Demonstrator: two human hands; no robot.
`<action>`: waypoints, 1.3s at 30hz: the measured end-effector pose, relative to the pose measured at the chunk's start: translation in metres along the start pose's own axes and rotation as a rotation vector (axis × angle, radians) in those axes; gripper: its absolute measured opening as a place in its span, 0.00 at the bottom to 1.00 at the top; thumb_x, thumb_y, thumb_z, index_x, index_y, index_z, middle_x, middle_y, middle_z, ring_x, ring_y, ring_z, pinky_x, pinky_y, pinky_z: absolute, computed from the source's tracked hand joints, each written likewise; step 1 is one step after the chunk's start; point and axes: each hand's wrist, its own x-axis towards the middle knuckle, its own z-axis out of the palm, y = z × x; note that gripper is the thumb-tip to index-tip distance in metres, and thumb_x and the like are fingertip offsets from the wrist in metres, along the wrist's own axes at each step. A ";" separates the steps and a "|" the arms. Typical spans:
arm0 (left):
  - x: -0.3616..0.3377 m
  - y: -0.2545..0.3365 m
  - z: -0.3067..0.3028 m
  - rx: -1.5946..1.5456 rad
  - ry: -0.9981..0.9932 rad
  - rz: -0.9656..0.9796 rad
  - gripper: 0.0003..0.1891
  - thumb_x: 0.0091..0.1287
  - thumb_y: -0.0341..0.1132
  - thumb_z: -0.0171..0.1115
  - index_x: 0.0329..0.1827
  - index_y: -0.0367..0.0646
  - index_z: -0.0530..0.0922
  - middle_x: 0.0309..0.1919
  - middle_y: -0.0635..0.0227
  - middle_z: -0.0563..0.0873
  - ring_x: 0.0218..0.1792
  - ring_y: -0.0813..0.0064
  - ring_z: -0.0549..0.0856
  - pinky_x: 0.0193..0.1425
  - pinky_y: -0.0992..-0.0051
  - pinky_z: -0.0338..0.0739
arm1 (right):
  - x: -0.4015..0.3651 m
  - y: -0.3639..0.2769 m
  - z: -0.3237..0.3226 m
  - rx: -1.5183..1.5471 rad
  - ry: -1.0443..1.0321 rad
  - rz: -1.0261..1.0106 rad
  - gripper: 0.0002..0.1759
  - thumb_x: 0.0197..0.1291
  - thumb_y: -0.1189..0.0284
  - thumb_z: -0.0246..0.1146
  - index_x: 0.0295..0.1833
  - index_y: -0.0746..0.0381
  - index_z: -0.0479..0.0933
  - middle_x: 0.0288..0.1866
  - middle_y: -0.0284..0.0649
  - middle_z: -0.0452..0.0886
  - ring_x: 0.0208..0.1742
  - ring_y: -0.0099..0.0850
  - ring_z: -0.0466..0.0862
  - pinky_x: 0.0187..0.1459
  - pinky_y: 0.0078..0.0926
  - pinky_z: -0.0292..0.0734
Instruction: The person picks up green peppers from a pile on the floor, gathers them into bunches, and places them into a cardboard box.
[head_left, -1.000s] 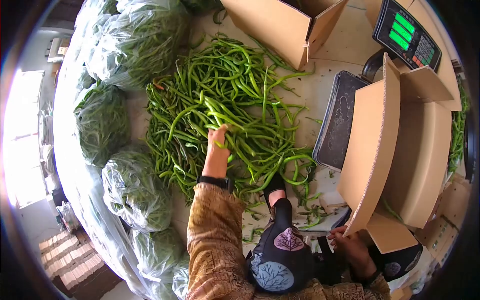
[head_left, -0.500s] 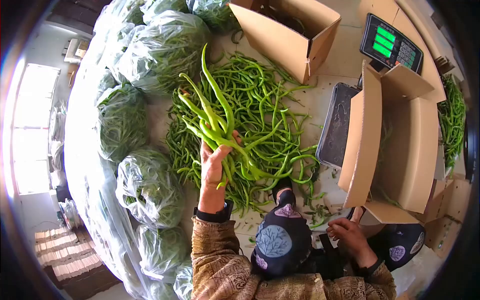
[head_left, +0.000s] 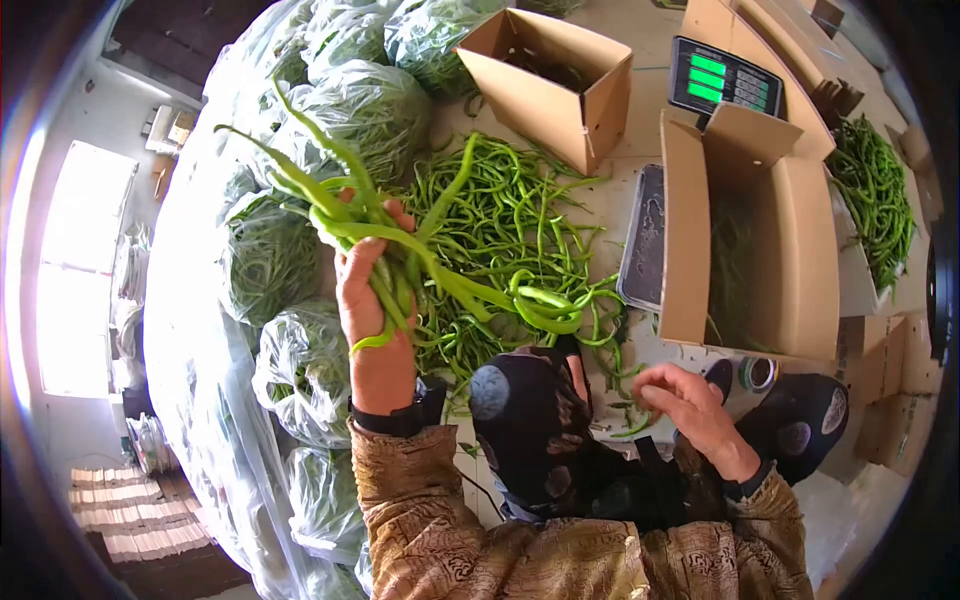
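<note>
Several long green peppers (head_left: pixel 345 215) are bunched in my left hand (head_left: pixel 372 270), its fingers wrapped round them, above the left side of a wide pepper pile (head_left: pixel 510 210) on the floor. My right hand (head_left: pixel 690 408) hangs in front of my knees, fingers curled with thumb and fingertips close together; whether anything small is between them I cannot make out. Right of the pile, a tall open cardboard box (head_left: pixel 805 260) with some peppers deep inside stands on the black scale platform (head_left: pixel 643 240).
Clear plastic bags of peppers (head_left: pixel 265 250) line the left side. Another open box (head_left: pixel 530 100) stands behind the pile. The scale display (head_left: pixel 725 80) shows green digits at the upper right. More peppers (head_left: pixel 872 190) lie at the far right. Stacked flat cardboard (head_left: pixel 135 510) is at lower left.
My left hand has moved left with the peppers, which now spread further from the pile. My right hand has risen slightly, its fingers a little more extended. The view has shifted.
</note>
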 end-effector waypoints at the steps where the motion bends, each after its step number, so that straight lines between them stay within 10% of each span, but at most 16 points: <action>1: -0.004 0.005 0.004 -0.033 -0.037 0.000 0.25 0.68 0.29 0.54 0.69 0.48 0.63 0.55 0.55 0.76 0.51 0.63 0.82 0.47 0.60 0.86 | 0.001 0.004 0.000 0.023 -0.005 -0.016 0.16 0.66 0.67 0.63 0.53 0.67 0.76 0.42 0.35 0.82 0.42 0.21 0.80 0.41 0.22 0.76; 6: -0.027 0.020 0.035 -0.084 -0.106 -0.024 0.22 0.68 0.30 0.54 0.66 0.47 0.67 0.55 0.56 0.75 0.53 0.64 0.79 0.48 0.60 0.84 | 0.014 -0.003 0.020 -0.513 0.323 -0.725 0.28 0.47 0.66 0.76 0.53 0.64 0.77 0.59 0.46 0.76 0.61 0.42 0.76 0.59 0.37 0.72; 10: -0.046 0.011 0.061 -0.115 -0.046 -0.033 0.19 0.69 0.30 0.55 0.63 0.47 0.70 0.53 0.58 0.78 0.52 0.64 0.81 0.49 0.60 0.84 | 0.043 0.014 0.048 -0.509 0.234 -0.828 0.31 0.48 0.65 0.76 0.57 0.63 0.74 0.63 0.47 0.74 0.64 0.45 0.73 0.67 0.46 0.62; 16: -0.066 -0.017 0.072 -0.184 -0.043 -0.043 0.20 0.69 0.31 0.55 0.64 0.44 0.70 0.54 0.57 0.79 0.52 0.64 0.81 0.49 0.64 0.82 | 0.033 0.024 0.066 -0.112 -0.030 -0.645 0.23 0.60 0.71 0.66 0.61 0.61 0.72 0.65 0.47 0.73 0.68 0.45 0.71 0.68 0.45 0.63; 21: -0.073 -0.047 0.067 -0.313 0.055 -0.082 0.19 0.69 0.31 0.54 0.62 0.39 0.70 0.51 0.56 0.80 0.47 0.65 0.83 0.47 0.65 0.83 | 0.044 0.044 0.071 -0.384 -0.306 -0.748 0.22 0.64 0.68 0.64 0.62 0.61 0.75 0.61 0.46 0.77 0.63 0.39 0.76 0.65 0.35 0.66; 24: -0.074 -0.060 0.049 -0.276 0.121 -0.100 0.17 0.69 0.32 0.55 0.59 0.36 0.72 0.41 0.56 0.84 0.34 0.61 0.86 0.38 0.67 0.85 | 0.027 0.059 0.073 0.001 -0.608 -0.560 0.17 0.68 0.68 0.59 0.58 0.63 0.77 0.57 0.43 0.79 0.62 0.32 0.76 0.64 0.33 0.66; 25: -0.074 -0.064 0.047 -0.287 0.144 -0.087 0.17 0.69 0.32 0.54 0.59 0.36 0.72 0.43 0.56 0.84 0.35 0.62 0.86 0.38 0.67 0.85 | 0.011 0.039 0.067 0.278 -0.740 -0.203 0.16 0.71 0.67 0.55 0.58 0.65 0.75 0.54 0.40 0.79 0.59 0.29 0.76 0.62 0.27 0.67; 32: -0.071 -0.072 0.021 -0.508 0.026 -0.055 0.22 0.68 0.29 0.54 0.66 0.39 0.69 0.54 0.55 0.79 0.51 0.63 0.81 0.49 0.61 0.82 | -0.072 -0.007 0.017 0.479 -0.610 0.054 0.09 0.65 0.73 0.62 0.44 0.67 0.72 0.32 0.37 0.77 0.24 0.22 0.75 0.27 0.21 0.70; 36: -0.076 -0.066 0.033 -0.857 -0.159 -0.223 0.24 0.67 0.29 0.57 0.67 0.40 0.68 0.56 0.62 0.75 0.55 0.70 0.76 0.55 0.67 0.73 | -0.099 -0.012 -0.038 0.358 -0.929 0.005 0.09 0.65 0.72 0.61 0.45 0.68 0.77 0.31 0.36 0.82 0.19 0.18 0.73 0.22 0.18 0.67; 39: -0.082 -0.068 0.046 -0.808 -0.185 -0.224 0.23 0.69 0.30 0.57 0.68 0.42 0.67 0.55 0.62 0.74 0.54 0.72 0.76 0.55 0.68 0.73 | -0.105 -0.023 -0.038 0.040 -0.709 0.097 0.11 0.65 0.70 0.62 0.47 0.67 0.77 0.31 0.36 0.84 0.19 0.18 0.75 0.23 0.17 0.69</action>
